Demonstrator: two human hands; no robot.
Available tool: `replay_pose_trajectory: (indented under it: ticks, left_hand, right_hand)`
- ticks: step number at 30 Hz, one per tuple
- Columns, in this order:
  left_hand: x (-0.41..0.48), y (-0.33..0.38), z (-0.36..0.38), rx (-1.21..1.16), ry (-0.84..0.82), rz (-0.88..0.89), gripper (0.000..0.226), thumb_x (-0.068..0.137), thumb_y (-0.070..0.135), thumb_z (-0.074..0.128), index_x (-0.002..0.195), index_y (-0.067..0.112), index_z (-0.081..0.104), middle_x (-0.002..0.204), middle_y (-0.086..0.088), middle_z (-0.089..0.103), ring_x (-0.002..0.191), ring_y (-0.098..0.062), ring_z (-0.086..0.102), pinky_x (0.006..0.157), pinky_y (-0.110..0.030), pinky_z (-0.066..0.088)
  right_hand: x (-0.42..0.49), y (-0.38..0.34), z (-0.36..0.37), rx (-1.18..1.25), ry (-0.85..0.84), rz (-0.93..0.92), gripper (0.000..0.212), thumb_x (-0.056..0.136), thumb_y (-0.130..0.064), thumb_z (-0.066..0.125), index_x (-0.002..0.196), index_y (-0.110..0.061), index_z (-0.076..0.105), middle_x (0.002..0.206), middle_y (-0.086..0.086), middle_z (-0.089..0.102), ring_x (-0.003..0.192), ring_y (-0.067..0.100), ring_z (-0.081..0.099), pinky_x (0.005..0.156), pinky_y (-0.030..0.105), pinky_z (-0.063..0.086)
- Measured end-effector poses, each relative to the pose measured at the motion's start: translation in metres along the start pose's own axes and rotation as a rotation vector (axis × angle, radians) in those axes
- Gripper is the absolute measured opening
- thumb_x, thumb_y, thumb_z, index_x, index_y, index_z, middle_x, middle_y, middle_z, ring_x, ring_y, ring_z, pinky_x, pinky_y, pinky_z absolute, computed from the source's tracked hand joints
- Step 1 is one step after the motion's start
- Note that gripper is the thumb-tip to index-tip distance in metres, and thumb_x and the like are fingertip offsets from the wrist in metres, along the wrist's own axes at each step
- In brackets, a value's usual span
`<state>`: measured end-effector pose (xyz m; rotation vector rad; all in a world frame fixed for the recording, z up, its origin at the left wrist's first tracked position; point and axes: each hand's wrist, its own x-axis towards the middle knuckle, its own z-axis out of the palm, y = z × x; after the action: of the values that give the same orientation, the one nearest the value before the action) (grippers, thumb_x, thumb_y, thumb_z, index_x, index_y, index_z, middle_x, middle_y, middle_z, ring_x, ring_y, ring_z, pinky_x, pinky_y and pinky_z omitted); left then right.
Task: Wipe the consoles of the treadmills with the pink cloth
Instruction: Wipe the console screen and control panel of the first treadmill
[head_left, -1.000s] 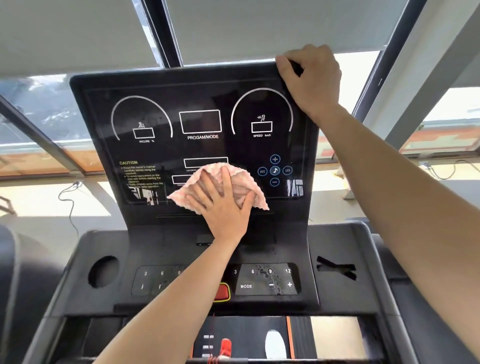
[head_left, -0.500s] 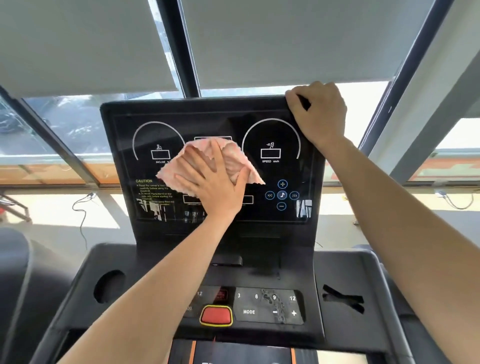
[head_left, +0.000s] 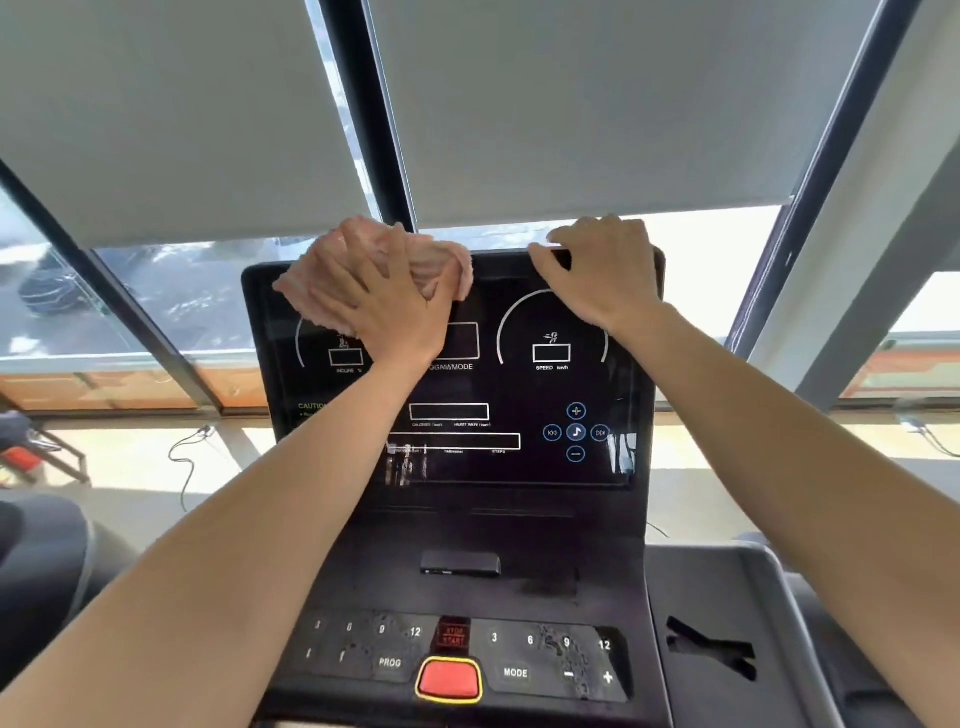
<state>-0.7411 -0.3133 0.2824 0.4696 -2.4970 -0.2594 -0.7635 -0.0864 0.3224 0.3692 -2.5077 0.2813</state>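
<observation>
The black treadmill console (head_left: 519, 467) stands upright in front of me, its glossy screen marked with white dials and blue buttons. My left hand (head_left: 384, 306) lies flat on the pink cloth (head_left: 436, 265), pressing it against the screen's upper left part and top edge. Much of the cloth is hidden under my fingers. My right hand (head_left: 602, 270) grips the console's top edge near the right corner, fingers curled over it.
Below the screen a button panel (head_left: 540, 660) holds a red stop button (head_left: 449, 680). A grey tray with a slot (head_left: 711, 649) lies to the right. Windows with lowered grey blinds (head_left: 571, 104) rise behind. A cable (head_left: 189, 457) hangs at the left wall.
My left hand has slid the pink cloth up the screen from its lower middle to the top left edge. My right hand keeps its hold on the top edge.
</observation>
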Motion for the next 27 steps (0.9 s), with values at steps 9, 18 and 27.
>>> replay_pose_trajectory:
  ticks: [9, 18, 27]
  left_hand:
    - [0.033, -0.016, -0.035, 0.125, 0.091, 0.297, 0.078, 0.085, 0.086, 0.028, 0.122, 0.031, 0.069, 0.146, 0.002, 0.055, 0.144, -0.029, 0.037, 0.118, -0.061, 0.012]
    - [0.004, -0.022, -0.003, 0.048, 0.073, 0.062, 0.088, 0.083, 0.093, 0.017, 0.156, 0.044, 0.028, 0.170, -0.003, 0.018, 0.157, -0.037, 0.005, 0.121, -0.066, -0.007]
    - [-0.077, -0.020, 0.037, -0.189, -0.050, -0.367, 0.106, 0.074, 0.096, 0.011, 0.153, 0.036, -0.025, 0.170, -0.019, -0.005, 0.154, -0.048, -0.008, 0.121, -0.068, -0.003]
  right_hand:
    - [0.032, -0.009, 0.001, -0.074, -0.193, -0.162, 0.063, 0.094, -0.077, 0.030, 0.098, -0.030, 0.072, 0.102, 0.006, 0.071, 0.097, 0.034, 0.063, 0.076, 0.037, 0.035]
    - [0.023, -0.015, 0.014, -0.064, -0.065, -0.094, 0.071, 0.092, -0.078, 0.027, 0.077, -0.020, 0.066, 0.074, 0.001, 0.065, 0.077, 0.031, 0.059, 0.072, 0.037, 0.035]
    - [0.019, -0.015, 0.016, -0.046, -0.019, -0.110, 0.072, 0.094, -0.075, 0.030, 0.075, -0.015, 0.065, 0.071, 0.003, 0.063, 0.070, 0.031, 0.054, 0.069, 0.035, 0.034]
